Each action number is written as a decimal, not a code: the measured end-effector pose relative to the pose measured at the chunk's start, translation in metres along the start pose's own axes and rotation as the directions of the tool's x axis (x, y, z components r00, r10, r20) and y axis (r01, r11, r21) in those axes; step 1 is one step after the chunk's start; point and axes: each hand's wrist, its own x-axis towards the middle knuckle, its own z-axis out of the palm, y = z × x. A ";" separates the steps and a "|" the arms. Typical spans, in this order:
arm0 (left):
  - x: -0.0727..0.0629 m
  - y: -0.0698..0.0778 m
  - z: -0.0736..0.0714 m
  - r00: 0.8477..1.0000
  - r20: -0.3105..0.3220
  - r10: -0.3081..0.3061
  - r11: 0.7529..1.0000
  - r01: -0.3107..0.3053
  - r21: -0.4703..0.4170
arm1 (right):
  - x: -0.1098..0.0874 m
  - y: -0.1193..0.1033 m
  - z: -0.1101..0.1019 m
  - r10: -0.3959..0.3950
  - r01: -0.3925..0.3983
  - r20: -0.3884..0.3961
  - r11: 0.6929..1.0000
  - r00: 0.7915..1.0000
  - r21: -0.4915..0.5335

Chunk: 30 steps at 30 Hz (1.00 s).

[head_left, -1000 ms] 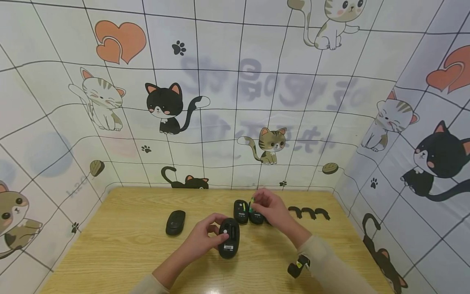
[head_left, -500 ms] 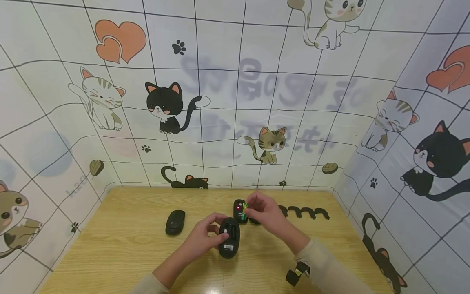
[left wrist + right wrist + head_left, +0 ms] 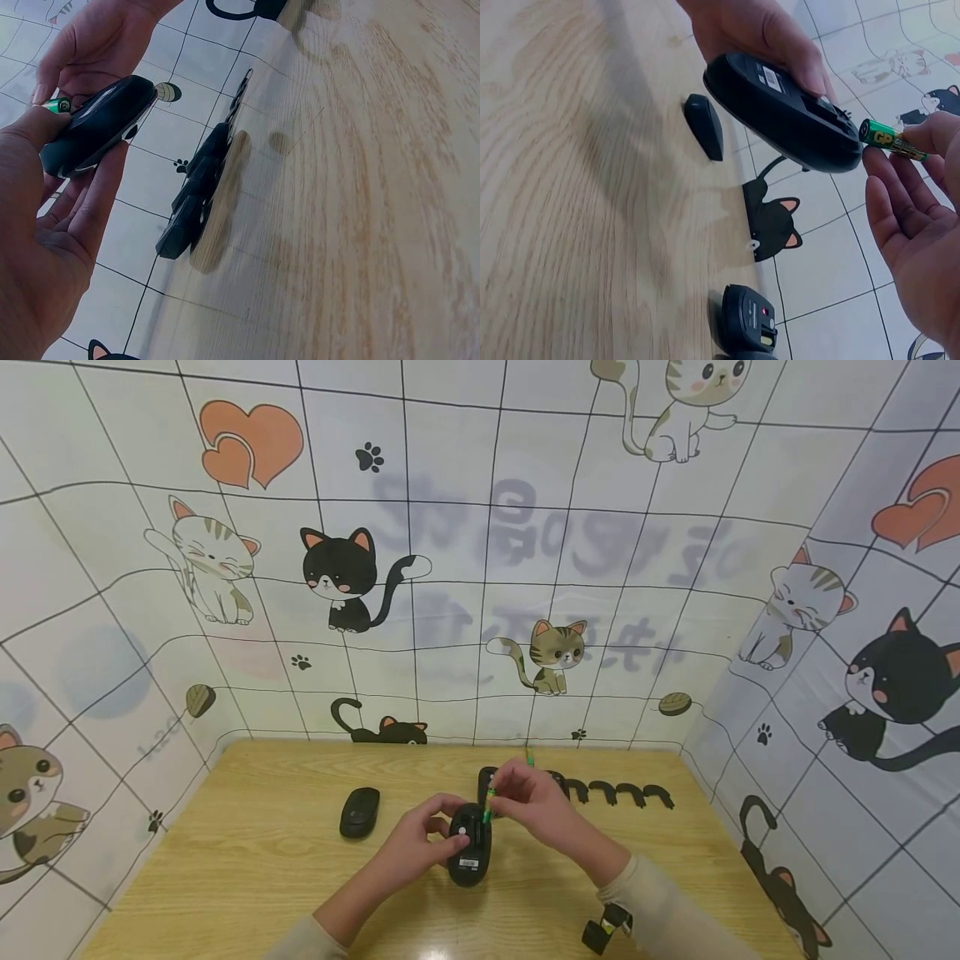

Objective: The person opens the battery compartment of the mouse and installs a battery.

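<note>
My left hand [image 3: 420, 837] grips a black computer mouse [image 3: 468, 856] with its underside up, above the table. Its battery slot [image 3: 821, 109] is uncovered in the right wrist view. With fingertips and thumb my right hand [image 3: 536, 802] pinches a green battery [image 3: 889, 139], whose end is right by the mouse's edge. From the left wrist side, the same battery [image 3: 57, 106] shows only partly behind the left thumb. Behind the right hand lies another mouse [image 3: 751, 319], underside up, with a battery in it and a red light; the hand partly covers that group in the head view.
A black mouse [image 3: 360, 812] sits upright to the left on the wooden table [image 3: 247, 843]. Several black curved covers [image 3: 630, 793] line the back right. A small green item [image 3: 530, 758] shows behind the right hand. A cat-print sheet [image 3: 465, 693] encloses the table's back and sides.
My right hand has brought the green battery from the mice at the back, leftward and nearer, to the held mouse. My left hand with the mouse has hardly moved.
</note>
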 end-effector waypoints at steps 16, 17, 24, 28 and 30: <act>0.001 -0.003 -0.001 1.000 0.008 -0.008 1.000 0.008 0.010 | -0.003 0.000 0.010 -0.045 0.050 0.040 0.991 0.998 -0.127; 0.001 -0.003 -0.001 1.000 0.009 -0.009 1.000 0.009 0.009 | -0.003 0.001 0.011 -0.043 0.047 0.039 0.990 0.998 -0.131; 0.001 -0.001 -0.001 1.000 0.002 -0.014 1.000 0.014 0.001 | -0.005 0.003 0.015 -0.015 0.019 0.024 0.986 1.000 -0.166; 0.001 -0.001 -0.001 1.000 -0.003 -0.012 1.000 0.012 -0.003 | -0.006 0.006 0.016 -0.043 0.048 0.032 0.983 0.999 -0.175; 0.001 -0.001 -0.001 1.000 -0.006 -0.012 1.000 0.012 -0.003 | -0.006 0.008 0.017 -0.055 0.061 0.036 0.982 0.998 -0.180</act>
